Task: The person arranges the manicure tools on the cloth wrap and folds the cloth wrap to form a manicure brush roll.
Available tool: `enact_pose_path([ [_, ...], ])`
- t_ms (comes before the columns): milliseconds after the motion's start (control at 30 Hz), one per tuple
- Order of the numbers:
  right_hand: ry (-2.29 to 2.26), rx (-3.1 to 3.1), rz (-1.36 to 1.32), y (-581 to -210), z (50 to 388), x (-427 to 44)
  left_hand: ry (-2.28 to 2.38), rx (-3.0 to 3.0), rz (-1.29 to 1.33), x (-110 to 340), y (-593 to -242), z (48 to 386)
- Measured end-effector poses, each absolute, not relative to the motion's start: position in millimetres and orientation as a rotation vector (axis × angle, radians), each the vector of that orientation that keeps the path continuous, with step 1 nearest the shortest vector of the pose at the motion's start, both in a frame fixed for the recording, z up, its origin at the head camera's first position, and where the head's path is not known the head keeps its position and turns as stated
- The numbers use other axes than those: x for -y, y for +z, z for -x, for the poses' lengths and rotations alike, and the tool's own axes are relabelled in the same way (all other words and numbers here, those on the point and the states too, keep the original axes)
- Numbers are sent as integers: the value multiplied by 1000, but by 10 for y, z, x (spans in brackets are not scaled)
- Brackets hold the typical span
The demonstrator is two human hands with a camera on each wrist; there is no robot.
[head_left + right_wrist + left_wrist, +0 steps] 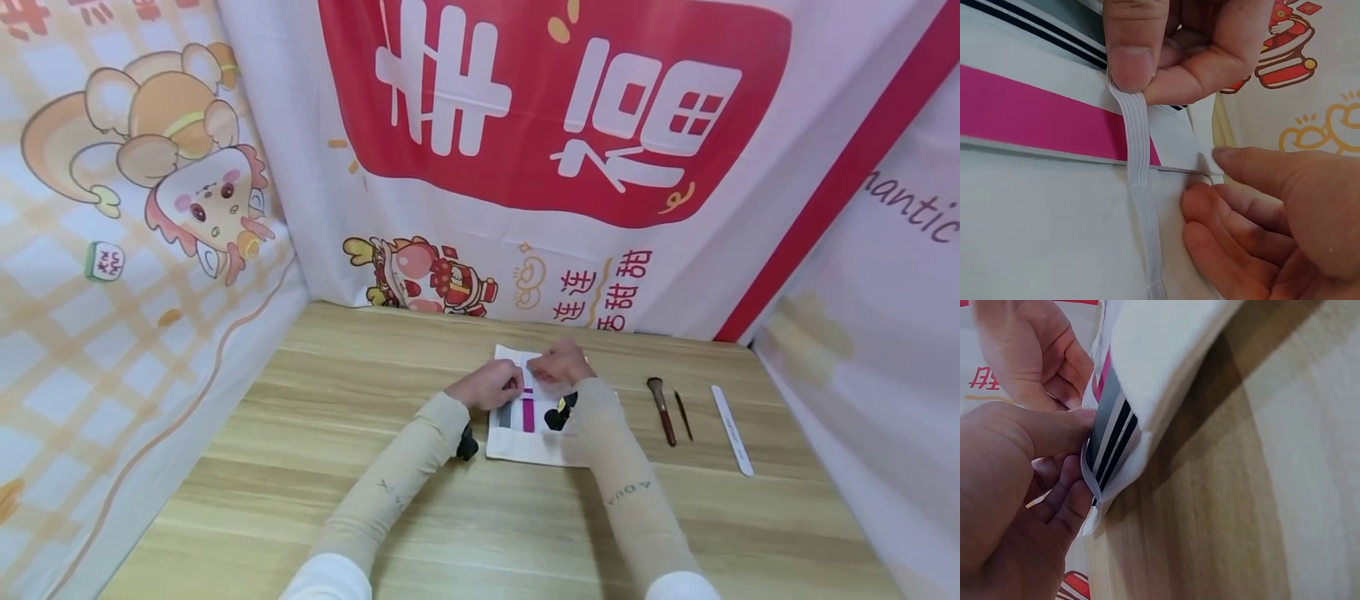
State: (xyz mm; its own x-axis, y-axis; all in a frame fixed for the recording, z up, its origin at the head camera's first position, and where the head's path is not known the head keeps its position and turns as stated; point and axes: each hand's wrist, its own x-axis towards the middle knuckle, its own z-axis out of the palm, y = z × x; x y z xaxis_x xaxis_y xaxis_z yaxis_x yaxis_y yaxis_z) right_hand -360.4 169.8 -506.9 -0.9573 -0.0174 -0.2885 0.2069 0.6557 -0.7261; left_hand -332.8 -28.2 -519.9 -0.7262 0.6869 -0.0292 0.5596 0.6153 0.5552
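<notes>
A white cloth holder [525,448] lies on the table beneath both hands. My left hand [491,385] pinches a white elastic band [1138,140] between thumb and fingers and lifts it from the cloth. Under the band runs a flat magenta-and-white strip, apparently a nail file [1047,115]. Its white end sits between the thumb and fingers of my right hand [1272,219]. Beside it, a grey strip with black and white stripes [1107,415] is tucked into the holder's fold. From the head view, my right hand's fingertips are largely hidden.
Right of the holder lie a makeup brush [662,411], a thin dark brush [683,414] and a long white nail file [731,429]. Printed cloth hangs [450,196] behind the wooden table [337,400] and along both sides. Small black devices [467,443] sit at the wrists.
</notes>
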Motion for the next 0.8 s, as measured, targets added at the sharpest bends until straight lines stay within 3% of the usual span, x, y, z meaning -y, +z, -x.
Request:
enact_pose_path([
  [567, -1157, -2366, 31, -4968, 3493, -1823, 722, -2639, -1055, 255, -5183, 3370],
  [800, -1124, -2358, -24, -4923, 3457, -1862, 749, -2627, -1039, 251, -5213, 3359],
])
